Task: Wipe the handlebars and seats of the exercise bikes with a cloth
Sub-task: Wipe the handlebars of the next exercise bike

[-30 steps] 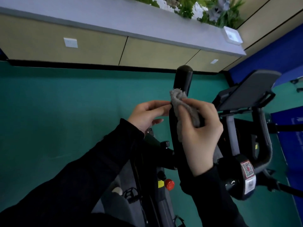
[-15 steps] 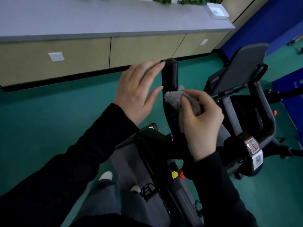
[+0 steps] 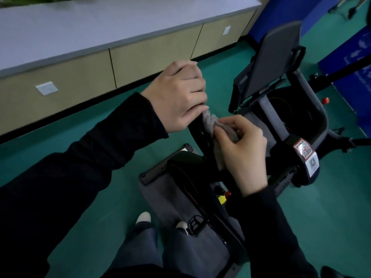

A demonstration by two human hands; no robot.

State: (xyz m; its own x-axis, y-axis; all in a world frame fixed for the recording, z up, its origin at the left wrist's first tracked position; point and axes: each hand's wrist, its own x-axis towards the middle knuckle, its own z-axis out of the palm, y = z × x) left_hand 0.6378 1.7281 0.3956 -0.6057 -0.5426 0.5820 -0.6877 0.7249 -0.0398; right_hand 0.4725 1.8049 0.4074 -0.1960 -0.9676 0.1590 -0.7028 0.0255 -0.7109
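Gripping the upper end of the black handlebar (image 3: pixel 198 135), the left hand (image 3: pixel 176 95) has all its fingers curled round the bar. The bar's tip is hidden under the palm.

Right hand (image 3: pixel 243 151): thumb and fingers pinch a bunched grey cloth (image 3: pixel 209 122). The cloth is pressed against the handlebar just below the left hand, and 1 loose end hangs down along the bar in front of the right palm. Cannot tell whether the cloth's top edge touches the left hand's little finger.

Both sleeves are black.

Surroundings, relative to the hands:
- Beyond the right hand, a grey tilted tablet holder (image 3: pixel 277 57) on the exercise bike's frame.
- Just right of the right hand, a black housing carrying 2 QR stickers (image 3: pixel 305 152).
- Below the right wrist, a red knob (image 3: pixel 227 194) beside a yellow tag.
- Further below, between the 2 forearms, a black pedal (image 3: pixel 195 224) and 2 white shoe toes (image 3: pixel 143 217).
- Beyond the left hand, a beige cabinet (image 3: pixel 150 55) with a pale top.
- Teal floor (image 3: pixel 321 217) under everything.
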